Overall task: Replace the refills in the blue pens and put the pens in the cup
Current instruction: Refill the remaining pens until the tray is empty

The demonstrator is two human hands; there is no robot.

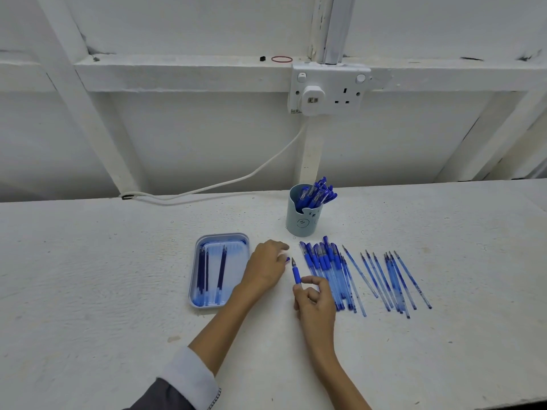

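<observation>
Now looking down on a rough white-painted tabletop [118, 276], set against a wall of white-painted wooden framing [97, 128]. Sitting on the horizontal rail above: a thin red rubber band [281, 59] and, just beside it, a small black block [262, 58]. Hanging below that rail, a white double wall socket [349, 84] with a white plug [313, 97] pushed into its left outlet; trailing from there down to the table's back edge, a white cable [251, 173].

Standing near the back of the table, a pale blue cylindrical cup [300, 221], upright and holding a bunch of capped blue pens [318, 192]. Lying left of the hands, a pale blue rectangular plastic tray [221, 238] carrying a few dark blue refills [220, 270]. Lying to the right, a row of blue pens [322, 261] side by side, and beyond them thin blue refills [393, 279] fanning out.

Hovering apart, both hands: left hand [266, 267] reaching palm-down between tray and pens, a small blue piece [287, 259] showing at its fingertips, any grip on it impossible to tell; right hand [315, 300] pinching an uncapped blue pen [296, 272] by the barrel between thumb and forefinger, tip pointing away. Showing on the left forearm, a white cuff [189, 377].
</observation>
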